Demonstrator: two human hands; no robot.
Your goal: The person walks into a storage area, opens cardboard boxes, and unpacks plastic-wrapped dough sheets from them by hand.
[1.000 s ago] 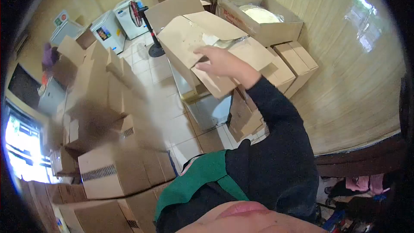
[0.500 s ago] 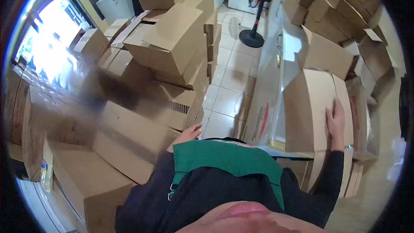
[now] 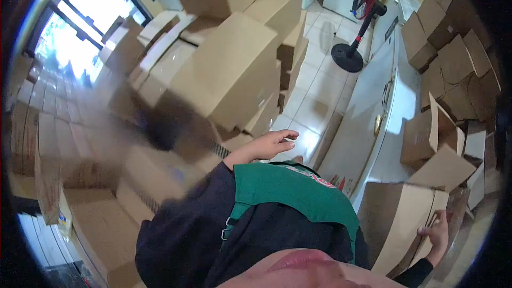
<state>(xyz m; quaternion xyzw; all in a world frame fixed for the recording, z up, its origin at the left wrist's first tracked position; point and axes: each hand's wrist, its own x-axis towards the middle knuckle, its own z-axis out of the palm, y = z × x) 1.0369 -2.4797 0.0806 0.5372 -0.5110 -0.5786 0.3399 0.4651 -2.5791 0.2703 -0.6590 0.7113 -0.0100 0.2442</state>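
Tiled floor (image 3: 311,88) adjoins stacked boxes (image 3: 226,69). The right hand (image 3: 437,233) seemingly steadies a carton (image 3: 404,226), grip unclear; lifting it would need the left hand (image 3: 269,145), empty, fingers relaxed.

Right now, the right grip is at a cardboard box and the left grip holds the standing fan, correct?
The left grip isn't holding the standing fan: the head view shows it empty, near the green apron. The right grip is at a cardboard box, as stated.

Cardboard box (image 3: 402,229) on the long white freezer (image 3: 388,149).
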